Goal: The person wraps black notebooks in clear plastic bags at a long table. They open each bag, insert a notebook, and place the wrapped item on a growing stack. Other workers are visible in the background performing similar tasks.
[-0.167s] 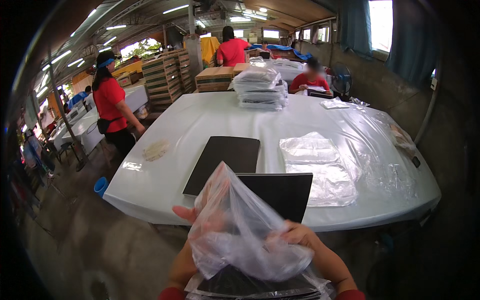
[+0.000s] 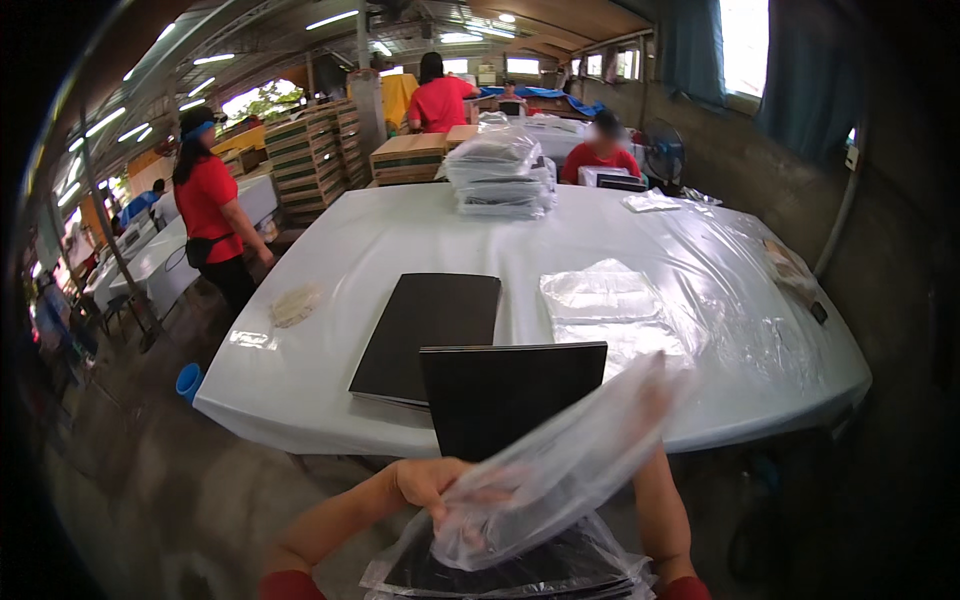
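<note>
Slanting lengthwise from lower left to upper right, the bag (image 2: 570, 470) spans the left hand (image 2: 445, 490), grip clamped on it, and the right hand (image 2: 654, 400), grip too blurred to tell.

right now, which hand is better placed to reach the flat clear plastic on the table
Probably the right hand: it appears nearer the flat clear plastic, while the left hand is lower, at the bag's other end.
</note>
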### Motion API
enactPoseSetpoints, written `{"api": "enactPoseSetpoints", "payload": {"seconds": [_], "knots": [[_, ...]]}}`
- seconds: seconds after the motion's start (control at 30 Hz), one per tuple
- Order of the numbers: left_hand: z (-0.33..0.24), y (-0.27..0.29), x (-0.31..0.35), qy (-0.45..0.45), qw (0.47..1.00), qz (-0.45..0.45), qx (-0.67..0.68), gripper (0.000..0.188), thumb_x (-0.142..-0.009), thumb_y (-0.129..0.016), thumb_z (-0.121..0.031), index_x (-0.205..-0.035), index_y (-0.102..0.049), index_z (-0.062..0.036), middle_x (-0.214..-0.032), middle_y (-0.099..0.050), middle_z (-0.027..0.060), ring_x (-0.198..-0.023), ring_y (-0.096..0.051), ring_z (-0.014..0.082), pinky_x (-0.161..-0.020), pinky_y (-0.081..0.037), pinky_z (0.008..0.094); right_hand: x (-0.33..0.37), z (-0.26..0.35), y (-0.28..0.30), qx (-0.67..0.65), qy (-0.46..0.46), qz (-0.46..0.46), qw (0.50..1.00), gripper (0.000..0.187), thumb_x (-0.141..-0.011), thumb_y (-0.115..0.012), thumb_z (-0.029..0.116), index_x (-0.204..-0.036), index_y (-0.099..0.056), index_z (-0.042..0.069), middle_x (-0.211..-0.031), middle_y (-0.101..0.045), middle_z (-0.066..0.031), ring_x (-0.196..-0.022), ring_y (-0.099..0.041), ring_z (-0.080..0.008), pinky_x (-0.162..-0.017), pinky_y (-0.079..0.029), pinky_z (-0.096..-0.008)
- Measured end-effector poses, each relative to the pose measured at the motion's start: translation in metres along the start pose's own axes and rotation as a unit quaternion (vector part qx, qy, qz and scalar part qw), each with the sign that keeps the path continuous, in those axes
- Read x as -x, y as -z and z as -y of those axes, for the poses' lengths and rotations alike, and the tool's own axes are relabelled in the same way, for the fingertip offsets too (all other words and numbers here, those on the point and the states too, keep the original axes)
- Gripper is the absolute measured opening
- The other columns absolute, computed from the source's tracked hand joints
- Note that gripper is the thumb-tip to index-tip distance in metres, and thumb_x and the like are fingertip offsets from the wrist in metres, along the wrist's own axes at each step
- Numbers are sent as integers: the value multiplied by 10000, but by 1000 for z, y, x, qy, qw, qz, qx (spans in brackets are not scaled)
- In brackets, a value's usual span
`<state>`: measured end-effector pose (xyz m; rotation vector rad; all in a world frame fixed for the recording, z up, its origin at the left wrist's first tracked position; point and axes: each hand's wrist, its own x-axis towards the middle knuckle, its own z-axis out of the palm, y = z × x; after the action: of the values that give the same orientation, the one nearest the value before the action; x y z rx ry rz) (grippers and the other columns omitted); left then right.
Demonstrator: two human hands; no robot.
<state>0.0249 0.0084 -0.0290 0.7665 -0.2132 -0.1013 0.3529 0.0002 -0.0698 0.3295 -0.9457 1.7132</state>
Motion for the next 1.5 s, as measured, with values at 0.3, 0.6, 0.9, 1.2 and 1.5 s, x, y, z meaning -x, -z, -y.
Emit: {"api": "enactPoseSetpoints", "payload": {"seconds": [0.3,0.6,0.9,1.2,1.5], "knots": [[-34,-16,13,-98,716,-447,-528,620,-723,-534,131,-1293,-500,-111,-1308,-495,140,-1111,-563,233,-796,-520,260,11,53,-55,410,-197,-235,859,350,-706,-759,126,-977,-640,-60,-907,-663,-85,-791,-614,-106,-705,-484,-241],[-32,-8,-23,-294,242,-647,-660,705,-600,-427,195,-1242,-542,-73,-1269,-530,141,-1207,-478,273,-851,-456,276,-43,39,-91,802,-74,-308,506,645,-662,-637,-35,-1271,-522,145,-579,-496,-58,-531,-505,-136,-531,-423,-292],[-38,-14,-17,-312,286,-647,-634,744,-579,-381,219,-1241,-547,-77,-1254,-548,133,-1198,-497,234,-844,-438,217,-14,10,-106,908,34,-244,339,711,-617,-585,-112,-1282,-492,122,-764,-586,-142,-668,-594,-299,-608,-472,-353],[-67,-19,24,-330,661,-513,-436,640,-657,-428,226,-1262,-485,27,-1326,-470,145,-1232,-449,232,-977,-383,255,-21,46,-153,523,-164,-365,752,108,-754,-618,13,-810,-655,-71,-816,-598,-61,-706,-526,-116,-640,-404,-243],[4,17,21,-313,579,-584,-474,498,-674,-506,173,-1160,-553,74,-1323,-467,153,-1245,-430,220,-965,-375,284,27,35,-71,308,-147,-397,852,260,-769,-582,6,-1023,-587,-50,-973,-633,-120,-828,-603,-191,-746,-456,-295]]}}
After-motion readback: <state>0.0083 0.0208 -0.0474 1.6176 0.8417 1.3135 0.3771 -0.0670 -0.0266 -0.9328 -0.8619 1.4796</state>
